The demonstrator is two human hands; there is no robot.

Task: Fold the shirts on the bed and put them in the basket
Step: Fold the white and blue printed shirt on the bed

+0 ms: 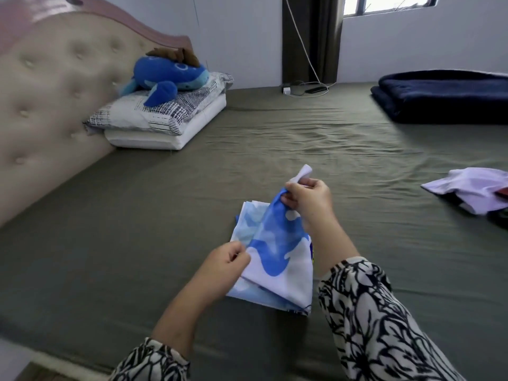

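A blue-and-white patterned shirt (277, 259) lies partly folded on the olive bed sheet (137, 229) in front of me. My right hand (308, 199) pinches its far edge and lifts it off the bed. My left hand (228, 259) pinches the near left edge of the raised flap. A loose pile of other shirts (472, 192), white and pale lilac on top, sits at the right edge of the bed. No basket is in view.
Stacked pillows (162, 119) with a blue plush toy (167, 75) lie against the padded headboard (41, 92) at the left. A folded navy blanket (442, 96) sits far right. A charger and cable (302, 89) rest by the far wall.
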